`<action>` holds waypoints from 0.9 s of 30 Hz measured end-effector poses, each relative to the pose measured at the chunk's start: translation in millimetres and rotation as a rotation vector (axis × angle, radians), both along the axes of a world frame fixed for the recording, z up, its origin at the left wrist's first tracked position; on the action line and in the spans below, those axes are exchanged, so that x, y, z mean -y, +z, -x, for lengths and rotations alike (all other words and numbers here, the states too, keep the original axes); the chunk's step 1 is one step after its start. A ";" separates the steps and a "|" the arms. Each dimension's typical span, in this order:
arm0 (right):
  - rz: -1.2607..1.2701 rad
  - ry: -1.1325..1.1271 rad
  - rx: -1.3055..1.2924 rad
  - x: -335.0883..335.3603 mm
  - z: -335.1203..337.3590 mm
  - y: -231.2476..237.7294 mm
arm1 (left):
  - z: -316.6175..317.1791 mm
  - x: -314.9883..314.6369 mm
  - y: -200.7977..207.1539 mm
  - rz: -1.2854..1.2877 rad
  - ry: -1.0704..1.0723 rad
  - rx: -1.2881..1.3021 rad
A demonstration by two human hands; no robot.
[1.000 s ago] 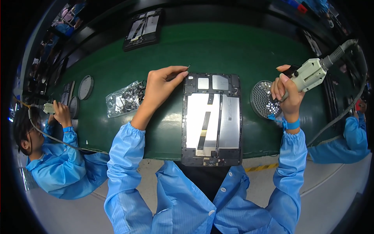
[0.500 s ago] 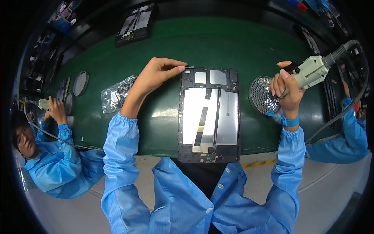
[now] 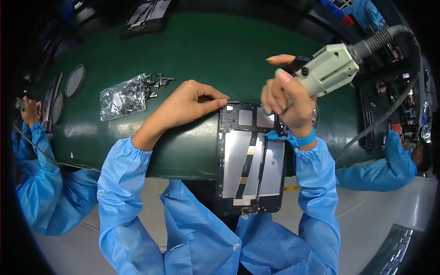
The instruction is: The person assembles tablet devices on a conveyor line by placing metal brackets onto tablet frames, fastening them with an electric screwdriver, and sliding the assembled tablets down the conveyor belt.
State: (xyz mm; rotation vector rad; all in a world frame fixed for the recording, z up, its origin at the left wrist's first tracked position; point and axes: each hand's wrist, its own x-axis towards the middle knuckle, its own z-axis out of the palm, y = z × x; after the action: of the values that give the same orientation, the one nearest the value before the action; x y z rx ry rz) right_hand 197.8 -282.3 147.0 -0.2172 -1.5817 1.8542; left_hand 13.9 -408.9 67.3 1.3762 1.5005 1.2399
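Shifted leftward, right hand point(image 3: 292, 97) gripping boxy plastic tool point(image 3: 327, 71), left hand point(image 3: 192, 104) at flat rectangular tablet point(image 3: 233, 149), grip unclear

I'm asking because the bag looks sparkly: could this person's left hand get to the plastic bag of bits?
Probably yes: the plastic bag lies to the left of the left hand, with nothing seeming to block the way. The hand would first have to leave the corner of the opened tablet.
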 end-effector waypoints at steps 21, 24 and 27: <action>0.090 0.187 -0.103 7.0 65.8 -62.7 | 5.6 6.4 -40.0 0.010 0.036 -0.008; 0.094 0.193 -0.126 6.5 67.2 -67.4 | 5.9 4.0 -44.7 -0.006 0.043 -0.003; 0.083 0.173 -0.101 10.1 66.4 -67.6 | 5.8 4.7 -39.6 0.058 0.046 -0.004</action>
State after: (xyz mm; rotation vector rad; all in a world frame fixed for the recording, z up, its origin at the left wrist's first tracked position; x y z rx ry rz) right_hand 131.5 -292.4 79.4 -0.0232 -1.4959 2.0318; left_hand 8.1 -413.6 27.7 1.3137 1.5670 1.2134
